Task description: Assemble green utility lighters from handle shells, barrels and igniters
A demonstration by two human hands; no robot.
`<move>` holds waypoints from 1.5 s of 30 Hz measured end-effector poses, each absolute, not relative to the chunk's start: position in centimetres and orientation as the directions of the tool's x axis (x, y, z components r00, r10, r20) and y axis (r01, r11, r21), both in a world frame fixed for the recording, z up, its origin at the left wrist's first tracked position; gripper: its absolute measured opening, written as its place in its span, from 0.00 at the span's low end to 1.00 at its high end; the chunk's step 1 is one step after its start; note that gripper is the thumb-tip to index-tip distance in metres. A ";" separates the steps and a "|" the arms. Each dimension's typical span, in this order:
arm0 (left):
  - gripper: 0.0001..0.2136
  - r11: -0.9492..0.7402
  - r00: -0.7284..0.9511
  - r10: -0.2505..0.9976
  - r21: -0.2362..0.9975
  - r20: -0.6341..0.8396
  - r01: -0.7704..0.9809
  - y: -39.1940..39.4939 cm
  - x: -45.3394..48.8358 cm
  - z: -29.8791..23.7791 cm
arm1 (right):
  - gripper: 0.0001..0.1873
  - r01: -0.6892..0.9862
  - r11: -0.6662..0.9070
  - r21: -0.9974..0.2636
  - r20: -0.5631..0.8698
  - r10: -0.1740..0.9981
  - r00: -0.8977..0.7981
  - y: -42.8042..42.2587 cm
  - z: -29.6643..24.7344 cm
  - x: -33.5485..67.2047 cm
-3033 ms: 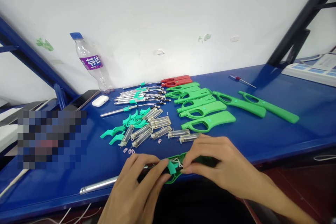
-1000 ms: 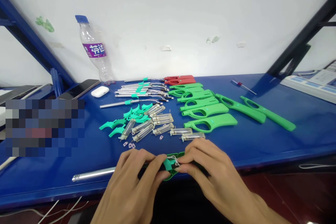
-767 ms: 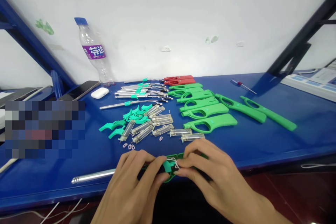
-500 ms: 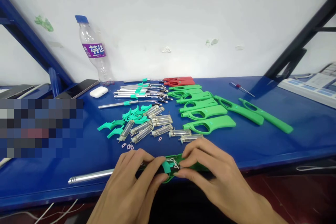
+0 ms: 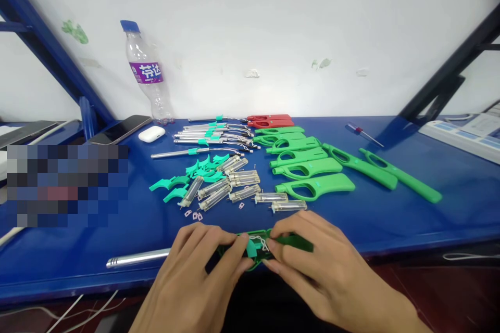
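At the table's front edge I hold a half-open long-nosed lighter, its green handle shell [image 5: 292, 241] facing up. A metal tube [image 5: 138, 258] sticks out of it to the left. My left hand [image 5: 203, 265] is closed around the shell's front part, thumb and fingertips beside the teal trigger [image 5: 252, 247]. Curled white wires [image 5: 261, 242] lie in the shell just right of the trigger. My right hand [image 5: 324, 260] grips the shell farther right, its fingertips pressed in by the wires. What sits under the right fingers is hidden.
Beyond my hands lie clear fuel tanks [image 5: 214, 199], loose teal triggers [image 5: 175, 194], metal tubes with wires [image 5: 213, 134], green handle shells [image 5: 316, 186] and red ones [image 5: 273, 121]. A screwdriver [image 5: 365, 134] is at right. A bottle [image 5: 147, 73], phone [image 5: 121, 130] and white case [image 5: 151, 133] stand left.
The view has shifted slightly, so everything sits a little farther right. My right fingertips have moved slightly at the wires. Both hands keep hold of the lighter.
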State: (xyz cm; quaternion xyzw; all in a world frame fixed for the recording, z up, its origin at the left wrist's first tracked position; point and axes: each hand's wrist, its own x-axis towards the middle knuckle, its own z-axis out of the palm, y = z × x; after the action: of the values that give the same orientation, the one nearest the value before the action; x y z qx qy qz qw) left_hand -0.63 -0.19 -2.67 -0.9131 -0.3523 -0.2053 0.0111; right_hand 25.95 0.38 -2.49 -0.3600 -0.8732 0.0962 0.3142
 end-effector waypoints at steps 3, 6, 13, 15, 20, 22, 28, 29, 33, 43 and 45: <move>0.16 -0.745 0.645 0.645 0.151 0.409 0.650 -0.1 -0.7 -3.0 | 0.06 0.560 0.738 -0.378 0.496 0.671 -0.551 0.6 -2.7 25.8; 0.17 -0.722 0.609 0.668 0.177 0.427 0.668 0.1 -0.7 -3.5 | 0.04 0.539 0.763 -0.357 0.562 0.636 -0.529 0.8 -2.7 26.0; 0.16 -0.712 0.592 0.665 0.148 0.456 0.686 0.4 -0.3 -4.2 | 0.05 0.699 0.675 -0.237 0.710 0.611 -0.350 2.1 -1.9 28.5; 0.16 -0.681 0.538 0.681 0.158 0.497 0.715 0.6 -0.4 -3.9 | 0.05 0.724 0.649 -0.235 0.707 0.625 -0.331 2.4 -2.1 29.1; 0.13 -0.623 0.427 0.686 0.172 0.589 0.763 1.2 -2.2 -2.3 | 0.07 0.715 0.645 -0.269 0.628 0.681 -0.377 2.8 -2.8 29.3; 0.10 -0.601 0.388 0.686 0.178 0.616 0.780 1.5 -3.1 -1.5 | 0.09 0.718 0.635 -0.285 0.615 0.696 -0.371 2.9 -3.0 29.3; 0.16 -0.588 0.347 0.681 0.198 0.646 0.784 2.6 -4.2 0.0 | 0.12 0.701 0.637 -0.321 0.605 0.707 -0.366 3.1 -3.0 29.6; 0.16 -0.591 0.357 0.688 0.202 0.632 0.781 2.9 -4.3 0.0 | 0.12 0.697 0.639 -0.324 0.604 0.707 -0.368 3.2 -3.0 29.7; 0.17 -0.606 0.400 0.723 0.240 0.563 0.758 4.2 -4.8 -0.2 | 0.10 0.709 0.626 -0.324 0.598 0.716 -0.359 3.4 -3.0 30.1; 0.19 -0.576 0.438 0.789 0.271 0.431 0.771 5.7 -5.6 -1.8 | 0.09 0.749 0.607 -0.266 0.563 0.728 -0.391 3.6 -3.5 30.7; 0.18 -0.577 0.447 0.792 0.273 0.415 0.770 5.8 -5.4 -1.8 | 0.09 0.753 0.605 -0.259 0.558 0.730 -0.394 3.6 -3.6 30.7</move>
State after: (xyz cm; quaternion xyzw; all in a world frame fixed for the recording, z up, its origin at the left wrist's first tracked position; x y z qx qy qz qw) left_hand -5.39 5.83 -1.84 -0.8503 -0.4592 -0.2561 -0.0220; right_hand 30.68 3.63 -3.59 -0.4440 -0.8348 -0.0175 0.3250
